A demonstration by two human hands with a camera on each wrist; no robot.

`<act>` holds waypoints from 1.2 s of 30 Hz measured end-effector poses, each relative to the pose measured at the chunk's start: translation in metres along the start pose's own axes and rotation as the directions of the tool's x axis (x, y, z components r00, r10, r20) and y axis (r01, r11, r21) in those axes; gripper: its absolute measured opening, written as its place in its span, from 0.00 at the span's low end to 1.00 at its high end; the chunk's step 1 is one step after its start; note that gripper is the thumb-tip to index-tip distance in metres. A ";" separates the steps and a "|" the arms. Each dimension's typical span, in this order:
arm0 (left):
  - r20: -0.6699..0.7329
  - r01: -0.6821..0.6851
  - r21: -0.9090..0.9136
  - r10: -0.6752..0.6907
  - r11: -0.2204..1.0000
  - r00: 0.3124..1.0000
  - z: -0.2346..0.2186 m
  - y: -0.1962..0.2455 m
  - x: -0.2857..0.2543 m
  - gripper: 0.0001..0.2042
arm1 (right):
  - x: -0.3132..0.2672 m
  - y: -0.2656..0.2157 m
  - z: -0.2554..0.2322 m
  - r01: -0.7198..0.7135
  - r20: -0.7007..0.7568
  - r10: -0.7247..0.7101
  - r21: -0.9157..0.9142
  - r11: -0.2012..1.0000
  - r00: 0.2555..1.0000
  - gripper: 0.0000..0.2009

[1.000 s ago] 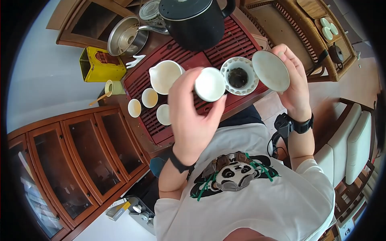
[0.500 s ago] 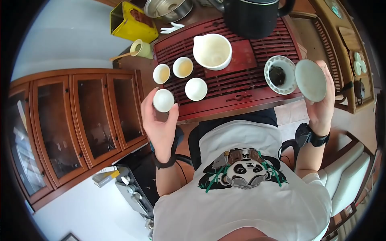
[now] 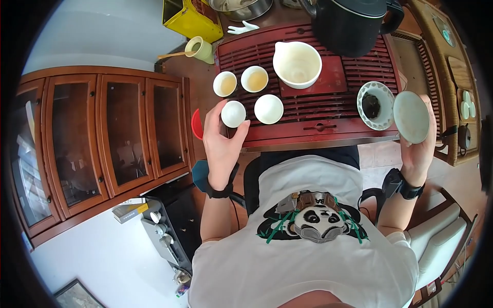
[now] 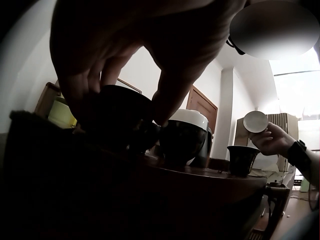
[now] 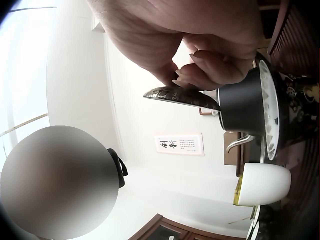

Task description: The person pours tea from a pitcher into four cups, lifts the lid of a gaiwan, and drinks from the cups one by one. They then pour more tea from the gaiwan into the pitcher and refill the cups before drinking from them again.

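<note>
At the red slatted tea tray's [image 3: 359,126] left corner, my left hand [image 3: 222,141] pinches a small white cup [image 3: 233,114] between thumb and fingers. Beside it are a white cup [image 3: 268,109] and two cups of pale tea [image 3: 225,84] [image 3: 254,79]. A white spouted pitcher [image 3: 298,64] stands behind them. My right hand [image 3: 418,146] holds a round lid [image 3: 411,117] tilted beside the patterned-rim bowl [image 3: 376,106], which has dark leaves inside. In the right wrist view the lid [image 5: 182,96] shows its dark patterned side under my fingers.
A black kettle [image 3: 350,25] stands at the tray's back right. Behind the left side are a yellow tin [image 3: 192,20], a green pot [image 3: 201,50] with a wooden stick, a white hand-shaped piece [image 3: 243,27] and a steel pan [image 3: 246,9]. A wicker-edged shelf [image 3: 441,46] is on the right.
My left hand has carried the white cup from beside the leaf bowl to the tray's left corner. My right hand still holds the lid by the bowl. The head view has shifted.
</note>
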State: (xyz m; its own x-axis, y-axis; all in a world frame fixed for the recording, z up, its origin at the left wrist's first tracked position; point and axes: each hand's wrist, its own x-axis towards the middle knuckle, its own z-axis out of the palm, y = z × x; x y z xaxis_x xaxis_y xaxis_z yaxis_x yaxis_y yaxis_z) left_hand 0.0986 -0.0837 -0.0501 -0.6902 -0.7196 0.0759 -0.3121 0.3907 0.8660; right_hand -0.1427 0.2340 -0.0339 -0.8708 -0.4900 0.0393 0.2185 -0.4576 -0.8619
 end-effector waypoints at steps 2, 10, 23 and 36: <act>0.001 0.003 -0.079 -0.003 0.997 1.000 0.001 0.000 -0.001 0.29 | 0.000 0.001 -0.002 0.010 0.036 -0.010 -0.019 1.000 0.999 0.12; -0.135 -0.151 0.098 0.163 0.984 0.977 -0.035 -0.012 0.025 0.22 | 0.000 -0.003 0.000 -0.011 0.067 0.011 0.000 1.000 0.998 0.12; 0.458 -0.301 0.166 0.197 0.939 0.867 -0.060 0.002 0.112 0.35 | -0.002 0.003 -0.012 -0.058 0.013 0.058 -0.042 0.997 0.998 0.13; 0.368 -0.127 -0.105 0.157 0.986 0.916 -0.052 -0.017 0.115 0.30 | 0.000 0.000 -0.001 -0.034 0.044 0.033 0.018 0.999 0.998 0.12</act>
State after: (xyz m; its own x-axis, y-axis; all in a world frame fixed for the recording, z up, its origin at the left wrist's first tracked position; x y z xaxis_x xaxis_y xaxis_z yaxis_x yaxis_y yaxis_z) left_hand 0.0582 -0.2034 -0.0305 -0.9218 -0.3869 0.0238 -0.1515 0.4162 0.8966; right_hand -0.1436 0.2350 -0.0343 -0.8427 -0.5373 0.0334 0.2556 -0.4539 -0.8536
